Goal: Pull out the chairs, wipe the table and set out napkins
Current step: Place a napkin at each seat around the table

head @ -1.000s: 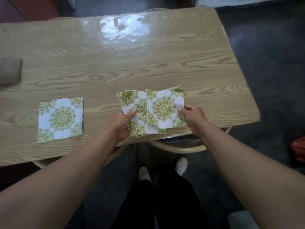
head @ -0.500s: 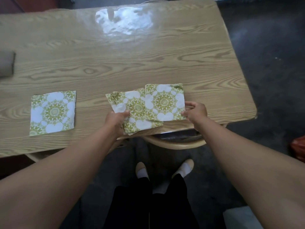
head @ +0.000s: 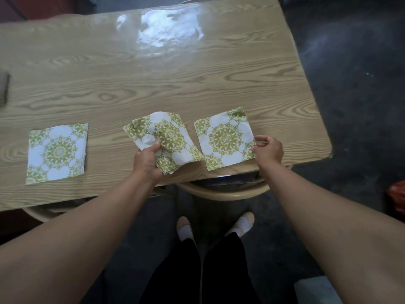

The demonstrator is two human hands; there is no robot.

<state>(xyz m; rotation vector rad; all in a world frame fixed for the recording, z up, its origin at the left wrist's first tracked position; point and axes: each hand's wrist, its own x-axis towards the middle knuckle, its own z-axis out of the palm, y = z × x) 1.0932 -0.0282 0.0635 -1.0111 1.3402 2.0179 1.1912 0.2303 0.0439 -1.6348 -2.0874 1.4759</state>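
Your left hand (head: pixel 147 160) grips a fanned napkin stack (head: pixel 168 141) over the tabletop (head: pixel 197 88). Your right hand (head: pixel 268 150) pinches the 3 o'clock edge of a flat napkin (head: pixel 224 139). A third napkin (head: pixel 57 152) lies toward 9 o'clock.

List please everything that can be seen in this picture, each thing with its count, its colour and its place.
table: one, light wood grain with a glossy glare at the far side, fills the upper picture.
flat napkin: one, green and white pattern, near left part of the table, untouched.
napkin stack: several, exact count unclear, same pattern, held at the near edge, centre.
single napkin: one, same pattern, right of the stack, pinched at its right edge.
brown object: one, far left edge, cut off, unclear.
chairs: two rounded tan backs under the near table edge.
floor: dark grey, right.
red object: one, right edge, cut off.
left hand: grips the stack.
right hand: pinches the single napkin.
legs: black trousers, white socks, tan shoes.
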